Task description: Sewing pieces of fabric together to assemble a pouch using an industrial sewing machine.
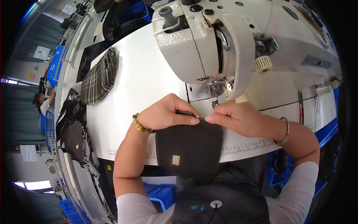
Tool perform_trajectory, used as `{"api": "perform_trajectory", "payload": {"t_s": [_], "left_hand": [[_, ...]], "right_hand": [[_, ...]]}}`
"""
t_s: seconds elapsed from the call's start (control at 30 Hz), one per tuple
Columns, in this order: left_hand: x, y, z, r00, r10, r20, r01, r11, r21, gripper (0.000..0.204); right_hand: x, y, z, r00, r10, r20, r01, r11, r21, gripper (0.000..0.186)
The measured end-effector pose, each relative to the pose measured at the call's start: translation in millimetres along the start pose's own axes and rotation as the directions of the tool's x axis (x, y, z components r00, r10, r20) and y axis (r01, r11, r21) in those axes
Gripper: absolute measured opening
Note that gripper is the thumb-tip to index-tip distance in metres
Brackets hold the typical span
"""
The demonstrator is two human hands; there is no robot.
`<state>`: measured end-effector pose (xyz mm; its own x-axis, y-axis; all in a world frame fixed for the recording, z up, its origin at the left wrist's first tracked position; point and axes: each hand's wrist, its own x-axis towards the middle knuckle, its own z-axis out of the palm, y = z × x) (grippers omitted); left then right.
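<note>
Left hand (163,112) and right hand (238,118), fingers tightly curled, pinch the far edge of a dark panel (192,145) near a white sewing machine (186,50).

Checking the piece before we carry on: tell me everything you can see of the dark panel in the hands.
The panel is dark brown-grey, matte and fabric-like, with a pale rectangular patch toward its lower left. The left hand and right hand pinch its upper edge, on the person's side of the sewing machine. It extends over the table's front edge; its lower end is hard to tell from the dark apron.
</note>
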<state>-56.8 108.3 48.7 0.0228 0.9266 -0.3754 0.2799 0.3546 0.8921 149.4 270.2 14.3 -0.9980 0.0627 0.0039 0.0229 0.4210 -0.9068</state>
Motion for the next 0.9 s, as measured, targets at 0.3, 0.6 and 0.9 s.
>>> {"api": "perform_trajectory", "payload": {"t_s": [0.3, 0.6, 0.9], "left_hand": [[10.7, -0.4, -9.4, 0.974, -0.01, 0.224, 0.029, 0.996, -0.081, 0.022], [40.1, 12.9, -34.1, 0.923, 0.3, -0.241, -0.073, 0.751, 0.656, 0.042], [-1.1, 5.7, 67.0, 0.764, 0.533, -0.364, 0.128, 0.427, 0.895, 0.032]], "right_hand": [[3.7, 1.0, -4.1, 0.722, -0.676, 0.144, 0.551, 0.437, -0.711, 0.014], [10.5, 15.4, 16.3, 0.836, -0.546, 0.061, 0.401, 0.53, -0.748, 0.019], [6.0, 14.9, 19.7, 0.859, -0.51, 0.043, 0.338, 0.501, -0.797, 0.033]]}}
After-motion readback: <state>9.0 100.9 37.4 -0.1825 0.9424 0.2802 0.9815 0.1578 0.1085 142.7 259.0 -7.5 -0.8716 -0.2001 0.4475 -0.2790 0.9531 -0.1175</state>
